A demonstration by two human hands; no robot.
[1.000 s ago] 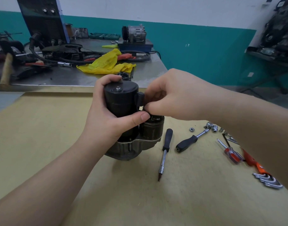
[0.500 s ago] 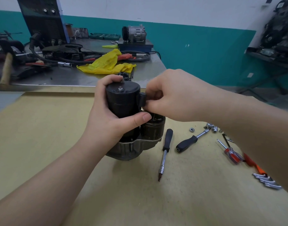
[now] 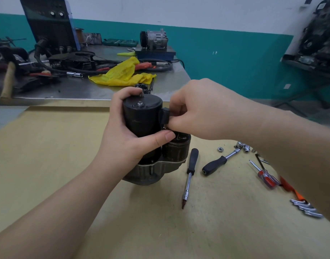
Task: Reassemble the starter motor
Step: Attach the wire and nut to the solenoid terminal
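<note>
On the yellow bench (image 3: 48, 146), the starter (image 3: 143, 116) stands upright on its grey nose housing (image 3: 147, 172), wrapped in the left hand (image 3: 123, 139): fingers curl round the far side of the black motor body, thumb pressed across the near side. Just right of that grip, the right hand (image 3: 196, 113) has its fingertips curled tight at the black terminal block (image 3: 163, 116), above the solenoid (image 3: 176, 148); whether they pinch a small fastener or the block itself is hidden.

The main pieces look joined: body, solenoid and housing sit together, and a nut (image 3: 140, 104) shows on the end cap above the left thumb. What seems left is the terminal connection and final tightening. A loose nut (image 3: 220, 149) lies well right of the hands, near the sockets (image 3: 243, 146) and ratchet (image 3: 219, 161), which suggests at least one fastener is still to go on. The screwdriver (image 3: 189, 174) lies just right of the housing, untouched.
</note>
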